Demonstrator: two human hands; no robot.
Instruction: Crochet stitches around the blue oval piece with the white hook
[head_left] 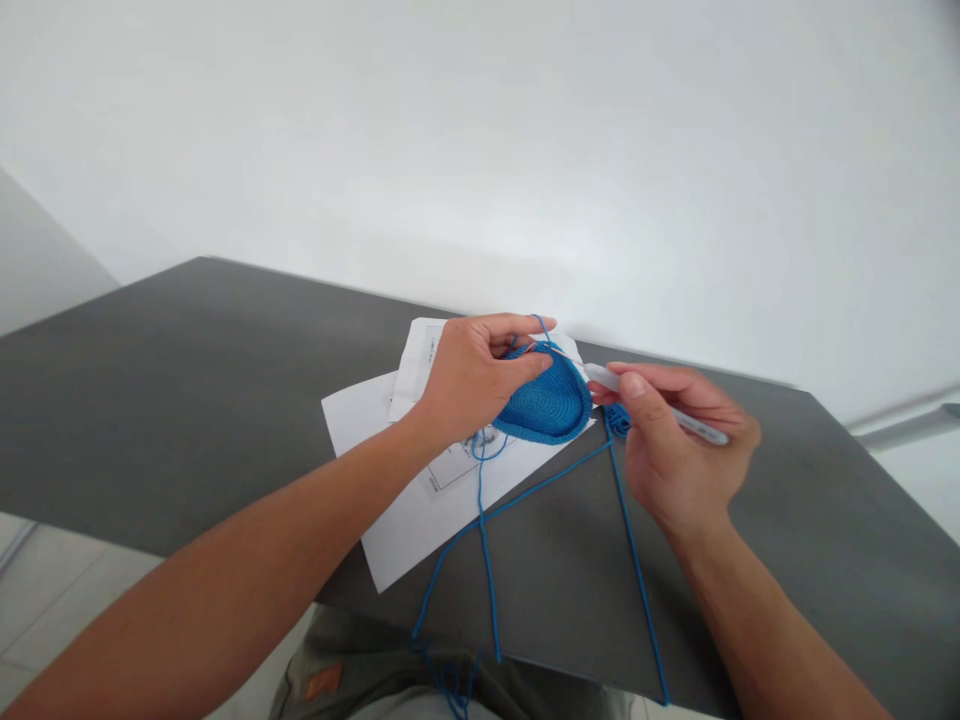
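My left hand (469, 375) pinches the upper edge of a round blue crocheted piece (551, 405), thumb on its front and forefinger stretched over the top with a strand of blue yarn (487, 560) running over it. My right hand (679, 440) is closed around a white crochet hook (697, 427), whose tip points left into the piece's top edge. Both hands hover just above the dark table (187, 380). Yarn strands hang from the work down to my lap.
White printed paper sheets (420, 500) lie on the table under the work. A small bunch of blue yarn (617, 418) sits beside my right thumb. The table's near edge runs just before my lap; a white wall stands behind.
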